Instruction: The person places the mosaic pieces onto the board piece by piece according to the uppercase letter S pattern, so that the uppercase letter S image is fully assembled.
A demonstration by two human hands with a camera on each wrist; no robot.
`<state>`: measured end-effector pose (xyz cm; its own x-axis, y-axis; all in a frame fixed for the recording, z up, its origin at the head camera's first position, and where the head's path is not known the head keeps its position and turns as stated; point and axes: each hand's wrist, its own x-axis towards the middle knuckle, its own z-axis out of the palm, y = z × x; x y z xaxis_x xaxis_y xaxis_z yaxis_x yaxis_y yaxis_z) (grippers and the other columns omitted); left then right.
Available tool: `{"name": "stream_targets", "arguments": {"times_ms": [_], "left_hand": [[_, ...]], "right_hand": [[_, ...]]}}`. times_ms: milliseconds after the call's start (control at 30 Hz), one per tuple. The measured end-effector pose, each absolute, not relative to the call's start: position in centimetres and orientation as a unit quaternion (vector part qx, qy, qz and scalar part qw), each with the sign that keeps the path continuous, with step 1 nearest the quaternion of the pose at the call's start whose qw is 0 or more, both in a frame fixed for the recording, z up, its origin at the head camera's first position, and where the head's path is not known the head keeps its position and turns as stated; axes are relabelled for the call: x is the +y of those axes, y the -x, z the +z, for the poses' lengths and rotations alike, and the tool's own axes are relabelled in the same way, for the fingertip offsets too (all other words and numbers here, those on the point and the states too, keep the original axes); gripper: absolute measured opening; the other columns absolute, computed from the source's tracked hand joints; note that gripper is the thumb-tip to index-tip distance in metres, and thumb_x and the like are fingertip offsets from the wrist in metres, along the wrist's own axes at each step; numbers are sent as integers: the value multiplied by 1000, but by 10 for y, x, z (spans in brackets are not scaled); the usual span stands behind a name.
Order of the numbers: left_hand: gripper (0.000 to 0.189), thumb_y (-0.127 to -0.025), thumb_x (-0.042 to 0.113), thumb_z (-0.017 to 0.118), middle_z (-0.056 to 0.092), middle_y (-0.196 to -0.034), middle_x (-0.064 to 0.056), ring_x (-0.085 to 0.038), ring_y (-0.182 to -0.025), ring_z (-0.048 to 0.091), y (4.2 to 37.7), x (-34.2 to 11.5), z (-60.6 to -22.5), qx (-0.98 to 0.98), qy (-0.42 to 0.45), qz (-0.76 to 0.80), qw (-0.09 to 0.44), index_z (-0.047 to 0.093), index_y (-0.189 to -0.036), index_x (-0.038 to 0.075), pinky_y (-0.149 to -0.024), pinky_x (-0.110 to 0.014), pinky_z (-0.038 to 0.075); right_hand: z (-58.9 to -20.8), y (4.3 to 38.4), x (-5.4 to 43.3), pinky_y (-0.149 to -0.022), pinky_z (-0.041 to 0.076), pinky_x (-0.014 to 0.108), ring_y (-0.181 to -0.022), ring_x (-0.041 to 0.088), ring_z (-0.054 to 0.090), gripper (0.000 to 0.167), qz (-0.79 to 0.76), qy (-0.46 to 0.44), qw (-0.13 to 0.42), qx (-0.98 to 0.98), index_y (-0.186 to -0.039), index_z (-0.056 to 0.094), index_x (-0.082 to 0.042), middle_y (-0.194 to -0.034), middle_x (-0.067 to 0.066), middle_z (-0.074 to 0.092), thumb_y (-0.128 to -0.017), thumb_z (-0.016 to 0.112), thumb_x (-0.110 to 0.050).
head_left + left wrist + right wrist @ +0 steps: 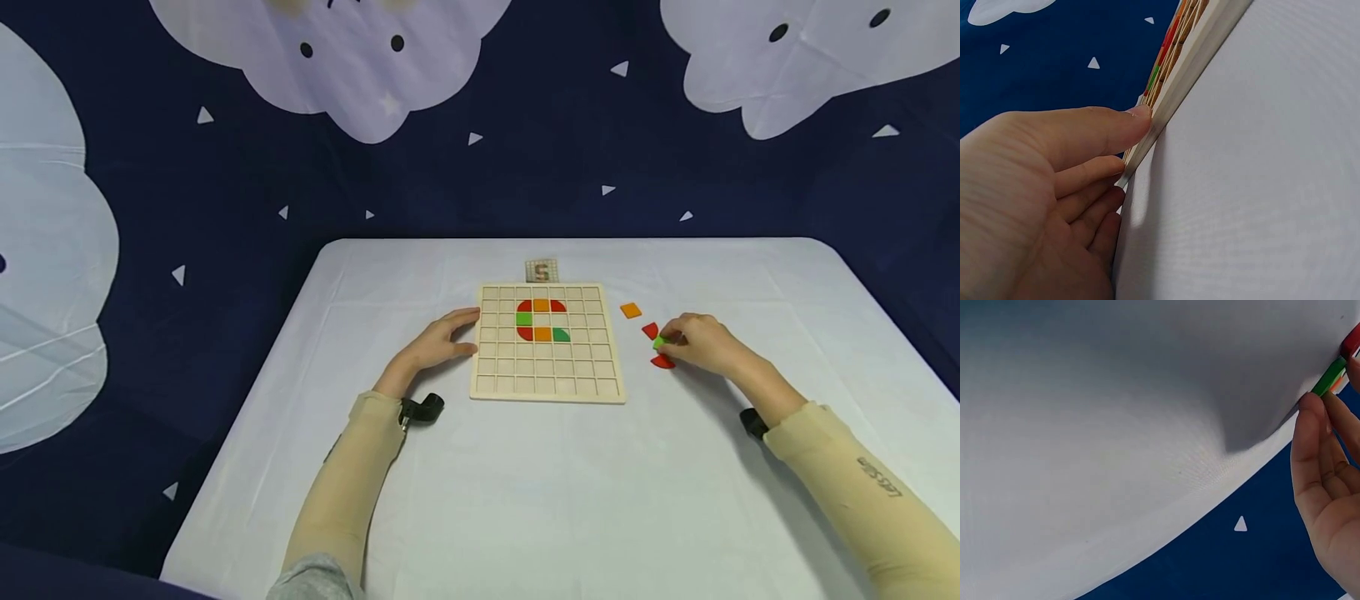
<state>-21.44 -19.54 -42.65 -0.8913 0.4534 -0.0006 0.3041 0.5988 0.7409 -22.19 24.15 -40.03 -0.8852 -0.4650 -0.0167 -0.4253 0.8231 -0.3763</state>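
Observation:
A pale wooden grid board (551, 367) lies on the table with red, orange and green tiles set in its upper cells, forming a C-like shape. At its left edge rests my left hand (435, 343); thumb and fingertips touch the rim, fairly straight, as the left wrist view also shows. To the right of the board, my right hand (705, 346) pinches a small green tile (1329, 378) between thumb and fingers, partly covering it. Red curved-edge tiles (663, 362) lie just beside those fingertips, one nearer me and one farther off.
An orange square tile (631, 310) lies beyond the red ones, near the board's right side. Behind the board's far edge is a small pattern card (542, 270). The white-covered table (525, 500) ends at a dark blue curtain (525, 183) with clouds and triangles.

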Motion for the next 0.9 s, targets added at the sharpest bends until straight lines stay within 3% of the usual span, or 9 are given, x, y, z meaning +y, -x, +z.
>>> {"name": "stream_targets", "arguments": {"times_ms": [267, 433, 733, 900], "left_hand": [[65, -86, 11, 68, 31, -150, -11, -24, -139, 23, 216, -194, -427, 888, -214, 397, 96, 38, -143, 0, -113, -38, 16], [65, -86, 11, 67, 31, -150, -10, -23, -139, 22, 214, -194, -427, 887, -209, 399, 100, 38, -143, 1, -114, -37, 16], [65, -86, 11, 67, 31, -150, -12, -25, -139, 23, 213, -195, -426, 892, -214, 387, 95, 38, -143, -1, -114, -38, 15], [65, -86, 10, 68, 31, -150, -12, -25, -139, 23, 212, -195, -425, 890, -215, 390, 95, 38, -142, -1, -114, -37, 15]], "right_hand": [[-397, 221, 244, -62, 49, 40, -71, 24, 54, 22, -152, 248, 45, 956, -95, 66, 7, -79, 9, 57, -74, 73, 1], [-397, 220, 245, -64, 50, 41, -74, 26, 55, 25, -161, 239, 45, 957, -99, 65, 9, -84, 13, 58, -76, 70, 1], [-372, 213, 237, -69, 49, 44, -82, 30, 57, 29, -221, 244, -45, 943, -108, 65, 9, -97, 18, 60, -80, 64, 0], [-366, 212, 221, -73, 51, 48, -85, 32, 59, 31, -260, 253, -58, 930, -111, 64, 8, -100, 18, 59, -82, 67, -2]]}}
